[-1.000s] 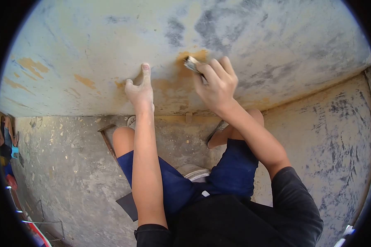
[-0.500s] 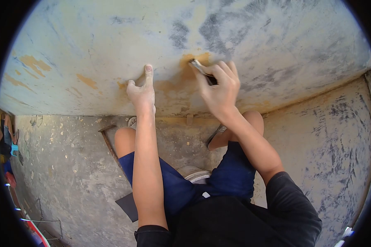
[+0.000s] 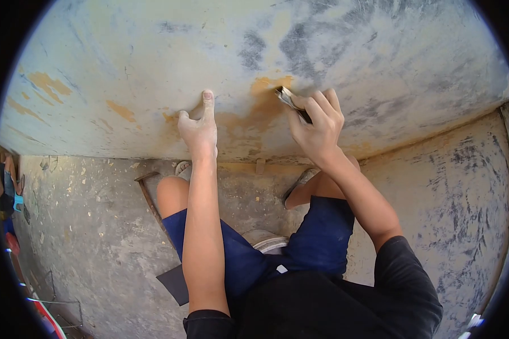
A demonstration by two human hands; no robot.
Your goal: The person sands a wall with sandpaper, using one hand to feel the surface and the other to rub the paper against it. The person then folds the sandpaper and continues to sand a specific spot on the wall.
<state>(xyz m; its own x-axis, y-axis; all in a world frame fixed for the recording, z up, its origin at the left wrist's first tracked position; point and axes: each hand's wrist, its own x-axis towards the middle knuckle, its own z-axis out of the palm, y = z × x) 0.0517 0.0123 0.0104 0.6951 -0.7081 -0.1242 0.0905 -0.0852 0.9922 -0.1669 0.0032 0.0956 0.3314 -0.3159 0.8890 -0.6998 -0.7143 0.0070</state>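
Observation:
A pale panel, smudged with dark grey and patched with orange-yellow, stretches across in front of me. My right hand pinches a folded piece of sandpaper, black with a whitish edge, against the panel. Its tip lies at the right border of an orange-brown patch. Left of that patch, my left hand rests on the panel's lower part with the thumb stretched up and a finger out to the side. It holds nothing that I can see.
On the grey floor a hammer-like tool lies by my left knee. A dark flat sheet is beside my left thigh. Between my legs shows a pale round object. A smudged wall stands on the right.
My right hand has slid to the right and slightly down across the panel with the sandpaper. My left hand stays at almost the same place.

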